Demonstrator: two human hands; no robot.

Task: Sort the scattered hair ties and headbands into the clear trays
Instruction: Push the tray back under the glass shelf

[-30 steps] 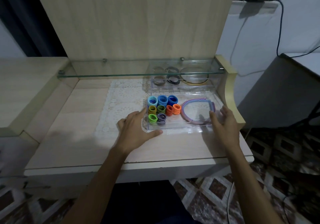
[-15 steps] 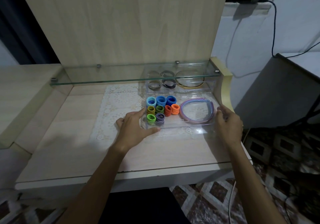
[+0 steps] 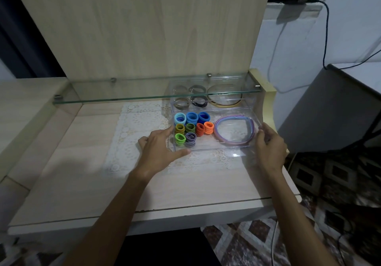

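Observation:
A clear tray [image 3: 208, 147] sits on the desk's lace mat. Its left part holds several stacks of hair ties [image 3: 190, 128] in blue, green, orange and striped colours. Its right part holds purple and blue headbands [image 3: 235, 141]. My left hand [image 3: 159, 149] holds the tray's left front corner, thumb along the front wall. My right hand [image 3: 268, 144] holds the tray's right end. Behind it, under the glass shelf, a second clear tray [image 3: 213, 109] holds dark hair ties [image 3: 199, 102] and a yellowish headband [image 3: 225, 103].
A glass shelf [image 3: 144, 92] spans the desk above the back tray. A white lace mat [image 3: 140, 134] covers the desk's middle. The desk's cream side post [image 3: 268, 101] stands right of the trays. Cables hang on the wall at right.
The front tray has slid slightly back toward the rear tray between my two hands. Both hands keep their hold on its ends.

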